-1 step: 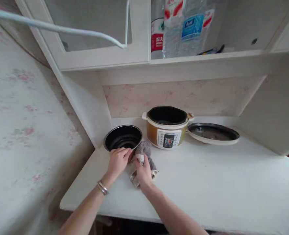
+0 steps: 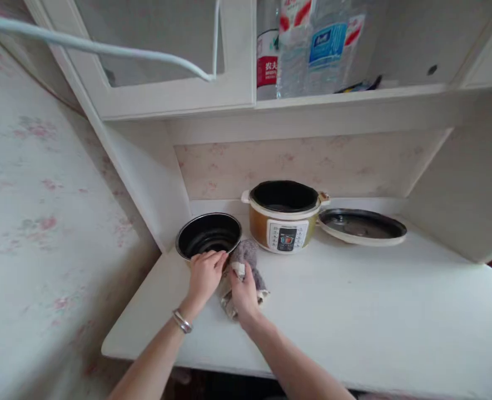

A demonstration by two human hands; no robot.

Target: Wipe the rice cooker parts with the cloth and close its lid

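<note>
— Where is there room for my hands?

— To my right the white counter (image 2: 354, 311) lies bare from the near edge up to the lid (image 2: 362, 226); I could sweep across freely there.

— And what blocks me?

— The black inner pot (image 2: 209, 234) sits just beyond my left hand (image 2: 204, 275), the cloth (image 2: 243, 266) lies under my right hand (image 2: 242, 294), and the cooker (image 2: 285, 219) stands just behind. The shelf (image 2: 354, 97) overhangs the far side; the side panel (image 2: 145, 178) closes the left, probably leaving little gap beside the pot.

Soft, even daylight, faint shadows, slight overall blur, and wide-angle bending at the edges.
</note>
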